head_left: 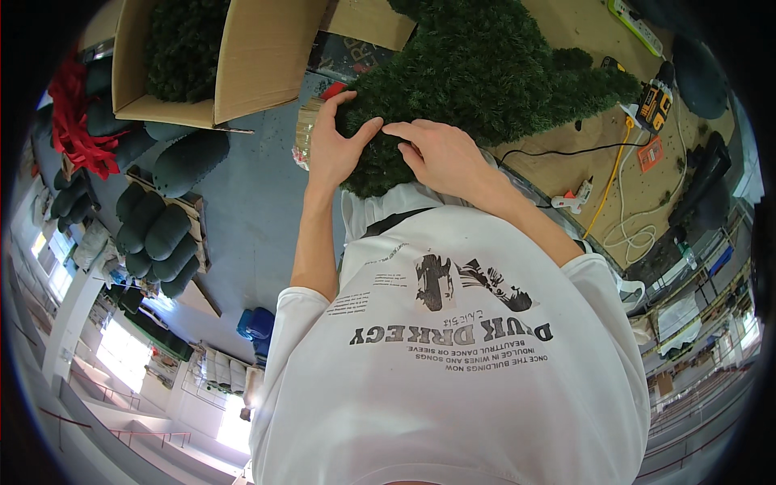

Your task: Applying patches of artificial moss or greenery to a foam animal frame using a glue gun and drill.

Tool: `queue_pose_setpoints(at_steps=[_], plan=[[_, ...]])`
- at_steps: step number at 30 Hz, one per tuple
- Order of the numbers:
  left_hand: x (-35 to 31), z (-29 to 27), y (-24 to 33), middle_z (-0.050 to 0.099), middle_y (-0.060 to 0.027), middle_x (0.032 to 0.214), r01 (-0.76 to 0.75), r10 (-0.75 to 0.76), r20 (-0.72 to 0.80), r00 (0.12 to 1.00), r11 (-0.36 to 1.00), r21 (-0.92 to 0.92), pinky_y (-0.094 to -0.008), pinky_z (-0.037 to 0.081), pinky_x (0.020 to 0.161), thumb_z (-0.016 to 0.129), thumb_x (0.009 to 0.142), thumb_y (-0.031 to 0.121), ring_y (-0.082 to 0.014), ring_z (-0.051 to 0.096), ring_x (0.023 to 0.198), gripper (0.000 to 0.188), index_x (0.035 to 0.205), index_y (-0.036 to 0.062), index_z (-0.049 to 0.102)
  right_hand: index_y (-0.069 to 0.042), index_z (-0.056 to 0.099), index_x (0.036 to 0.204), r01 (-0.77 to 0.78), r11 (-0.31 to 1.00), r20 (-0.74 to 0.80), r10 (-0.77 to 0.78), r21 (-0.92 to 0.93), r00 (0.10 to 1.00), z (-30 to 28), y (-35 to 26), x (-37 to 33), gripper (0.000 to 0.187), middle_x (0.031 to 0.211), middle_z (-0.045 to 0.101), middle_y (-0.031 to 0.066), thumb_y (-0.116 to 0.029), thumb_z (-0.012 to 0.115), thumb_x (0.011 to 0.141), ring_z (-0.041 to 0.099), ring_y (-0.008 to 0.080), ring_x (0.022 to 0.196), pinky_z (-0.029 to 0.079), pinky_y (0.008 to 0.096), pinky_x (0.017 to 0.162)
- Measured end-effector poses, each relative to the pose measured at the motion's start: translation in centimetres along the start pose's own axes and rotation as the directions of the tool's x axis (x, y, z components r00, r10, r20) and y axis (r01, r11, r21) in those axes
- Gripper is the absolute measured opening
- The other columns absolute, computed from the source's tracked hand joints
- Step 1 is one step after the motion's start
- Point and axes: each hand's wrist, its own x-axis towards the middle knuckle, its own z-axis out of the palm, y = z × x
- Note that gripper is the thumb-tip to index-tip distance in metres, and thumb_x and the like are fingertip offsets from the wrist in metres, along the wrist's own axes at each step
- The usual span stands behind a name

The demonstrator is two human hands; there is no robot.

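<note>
A large shaped piece of dark green artificial foliage (477,81) lies in front of me, its left end near my body. At that end sits a bundle of pale straw-like strands (306,121) with a red bit (332,90) above it. My left hand (338,149) curves round this end, thumb and index finger pressed against the foliage and its other fingers hidden. My right hand (443,153) is closed with bent fingers on the foliage, its index fingertip almost meeting my left thumb. Whether anything small sits between the fingertips, I cannot make out.
An open cardboard box (267,61) with green foliage inside stands at the far left. On the brown worktable (558,153) at right lie a glue gun (574,196), a yellow-black power tool (653,105), a power strip (635,26) and loose cables. Dark green rounded forms (158,230) are stacked at left.
</note>
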Motion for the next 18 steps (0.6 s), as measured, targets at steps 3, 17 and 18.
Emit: queue_pose_setpoints(at_steps=[3,17,18], plan=[[0.0,-0.1,0.0,0.066,-0.0159,0.130,-0.011,0.011,0.010,1.000,1.000,0.002,-0.0384,0.048,0.104,0.085,0.084,0.029,-0.0279,0.063,0.121,0.060,0.134,0.0045,0.061,-0.014,0.068,0.128,-0.020,1.000,-0.003,0.020,-0.022,1.000,-0.2,-0.5,0.0,0.034,0.097,0.072,0.0141,-0.013,0.060,0.094,0.071,0.0362,0.086,0.058,0.0486,0.073],[-2.0,-1.7,-13.1,0.066,-0.0027,0.122,0.386,-0.501,-0.070,0.863,0.741,-0.549,-0.0265,0.047,0.085,0.065,0.105,0.032,-0.0099,0.059,0.102,0.042,0.135,0.0028,0.062,-0.020,0.058,0.144,-0.076,0.946,0.161,0.132,-0.314,0.978,-0.8,-2.4,0.1,0.058,0.086,0.072,0.0175,-0.006,0.062,0.088,0.071,0.0374,0.076,0.057,0.0482,0.067],[-2.2,-1.3,-13.6,0.065,-0.0024,0.125,0.433,-0.522,-0.021,0.853,0.728,-0.531,-0.0281,0.045,0.090,0.063,0.105,0.037,-0.0115,0.059,0.108,0.045,0.136,0.0048,0.062,-0.018,0.060,0.142,-0.082,0.957,0.169,0.133,-0.277,0.977,-1.3,-2.4,0.4,0.054,0.085,0.072,0.0157,-0.006,0.062,0.089,0.070,0.0330,0.073,0.056,0.0448,0.066]])
